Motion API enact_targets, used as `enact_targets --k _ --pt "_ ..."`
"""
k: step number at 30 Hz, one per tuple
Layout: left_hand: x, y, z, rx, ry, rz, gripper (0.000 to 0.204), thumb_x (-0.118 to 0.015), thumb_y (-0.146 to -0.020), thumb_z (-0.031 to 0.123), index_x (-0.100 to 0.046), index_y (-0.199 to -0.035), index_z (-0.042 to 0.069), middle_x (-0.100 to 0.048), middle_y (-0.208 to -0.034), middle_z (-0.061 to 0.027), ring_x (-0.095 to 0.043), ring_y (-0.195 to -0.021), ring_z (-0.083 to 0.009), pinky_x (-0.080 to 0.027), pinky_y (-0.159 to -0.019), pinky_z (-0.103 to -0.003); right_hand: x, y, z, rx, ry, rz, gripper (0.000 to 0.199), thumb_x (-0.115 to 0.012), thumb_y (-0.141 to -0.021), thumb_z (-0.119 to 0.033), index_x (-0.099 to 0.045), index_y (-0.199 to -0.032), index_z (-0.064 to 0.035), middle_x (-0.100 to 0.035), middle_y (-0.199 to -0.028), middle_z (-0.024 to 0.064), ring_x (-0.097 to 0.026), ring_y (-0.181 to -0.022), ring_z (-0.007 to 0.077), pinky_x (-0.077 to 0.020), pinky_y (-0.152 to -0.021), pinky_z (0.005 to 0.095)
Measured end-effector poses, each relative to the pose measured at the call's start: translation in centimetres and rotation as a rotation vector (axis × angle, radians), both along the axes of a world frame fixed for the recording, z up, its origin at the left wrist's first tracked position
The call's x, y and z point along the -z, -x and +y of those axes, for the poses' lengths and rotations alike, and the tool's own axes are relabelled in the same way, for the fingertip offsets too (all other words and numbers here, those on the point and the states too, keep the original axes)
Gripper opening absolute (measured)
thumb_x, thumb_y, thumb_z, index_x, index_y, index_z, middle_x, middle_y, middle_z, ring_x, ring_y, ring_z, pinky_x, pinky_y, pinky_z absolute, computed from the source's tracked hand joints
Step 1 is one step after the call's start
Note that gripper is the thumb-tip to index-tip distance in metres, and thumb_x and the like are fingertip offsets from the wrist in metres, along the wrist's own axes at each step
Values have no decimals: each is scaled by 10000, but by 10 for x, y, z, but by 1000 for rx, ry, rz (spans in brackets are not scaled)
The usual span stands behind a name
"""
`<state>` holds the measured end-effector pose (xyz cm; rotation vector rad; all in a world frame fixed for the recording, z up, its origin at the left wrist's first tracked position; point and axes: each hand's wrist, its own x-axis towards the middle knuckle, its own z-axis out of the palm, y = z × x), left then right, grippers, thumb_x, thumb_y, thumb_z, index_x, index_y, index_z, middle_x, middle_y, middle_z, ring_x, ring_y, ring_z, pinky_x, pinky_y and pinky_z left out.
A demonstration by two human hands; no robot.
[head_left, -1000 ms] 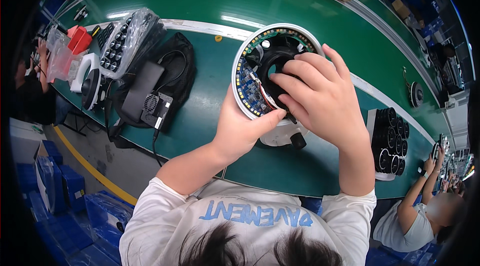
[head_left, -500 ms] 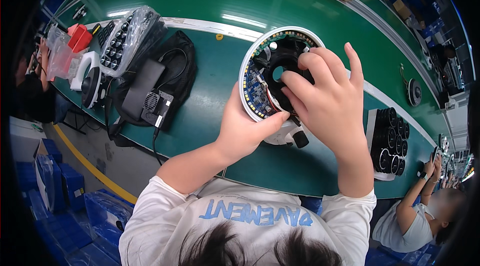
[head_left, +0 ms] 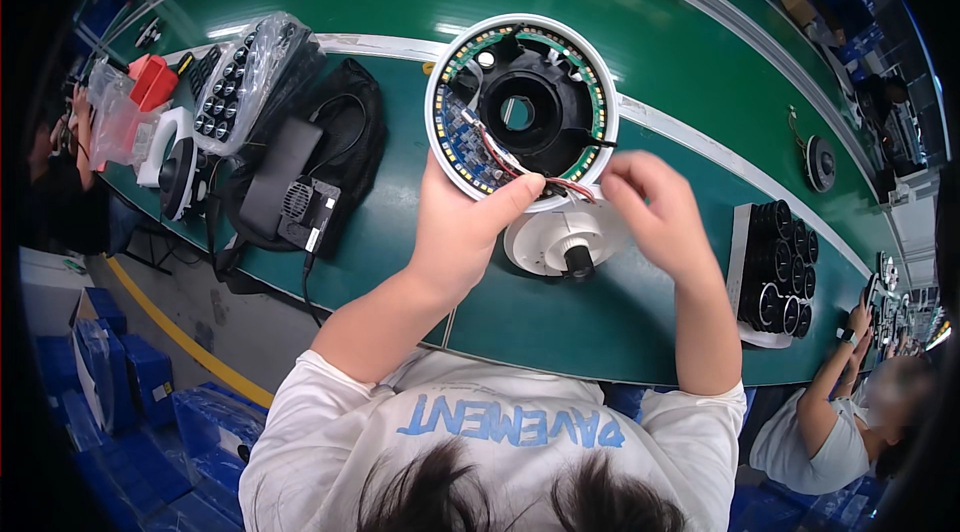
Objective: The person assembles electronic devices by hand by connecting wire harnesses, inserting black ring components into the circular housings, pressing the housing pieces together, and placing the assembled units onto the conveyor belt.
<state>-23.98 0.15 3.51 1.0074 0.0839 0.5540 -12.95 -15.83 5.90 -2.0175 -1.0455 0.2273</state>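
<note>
A round white housing [head_left: 432,137] is tilted up toward me, its open side showing a ring of small lights. Within it are a black cup-shaped part [head_left: 545,92] with a hole through its middle, a blue circuit board [head_left: 465,147] and red and black wires [head_left: 510,164]. My left hand [head_left: 455,222] grips the housing at its lower left, thumb over the rim beside the wires. My right hand [head_left: 655,207] is at the lower right rim, fingers curled together near the wire ends; what they pinch, if anything, is hidden. Below the housing is a white round part [head_left: 540,244] with a black knob [head_left: 578,262].
To the left lie a black power adapter [head_left: 285,157] on a black mesh bag [head_left: 362,122], a bagged tray of lenses [head_left: 225,97] and a red bin [head_left: 152,82]. A white tray of black rings [head_left: 742,272] stands right; a round speaker-like part [head_left: 820,164] lies beyond.
The housing has moved left and away from me. My right hand has come out of its inside to the lower right rim, with its fingers curled in.
</note>
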Motion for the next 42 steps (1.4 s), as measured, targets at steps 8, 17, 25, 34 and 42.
enact_targets --k 8,17,25,34,42 --pt "-10 7 -6 -60 -27 -15 475 -634 -695 -68 -415 -1112 -5 -552 -989 -86 -566 -880 -132 -467 -771 -258 9 62 -45 5 -203 738 224 -519 -850 -108 -466 -1040 -2 -507 -758 -9 -444 -662 42 -372 -603 177" --pt "-21 31 -30 48 -205 38 489 -622 -661 -79 -449 -1117 -49 -559 -1031 -127 -569 -906 -175 -466 -795 -290 45 126 -30 -253 -763 1626 445 -324 -932 -299 -281 -1297 -49 -432 -1190 71 -470 -806 124 -400 -702 255" --pt "7 39 -37 22 -243 22 567 -605 -655 -103 -393 -1174 -14 -509 -1070 -79 -533 -904 -151 -429 -835 -292 59 107 -18 21 -1309 1569 254 -386 -881 -278 -502 -1036 -114 -533 -941 5 -479 -816 132 -387 -686 275" --pt "7 31 -42 38 -64 64 491 -603 -699 -27 -403 -1147 -9 -530 -1014 -59 -530 -887 -138 -413 -833 -276 52 96 -17 91 -1347 1472 292 -406 -866 -313 -510 -1037 -100 -544 -958 22 -491 -831 139 -369 -712 275" --pt "9 22 -45 194 74 192 528 -623 -663 -67 -400 -1136 5 -547 -986 -70 -563 -877 -142 -455 -800 -271 74 101 -32 563 -1266 701 365 -511 -845 -180 -427 -1183 -69 -512 -1119 68 -496 -988 196 -391 -879 335"
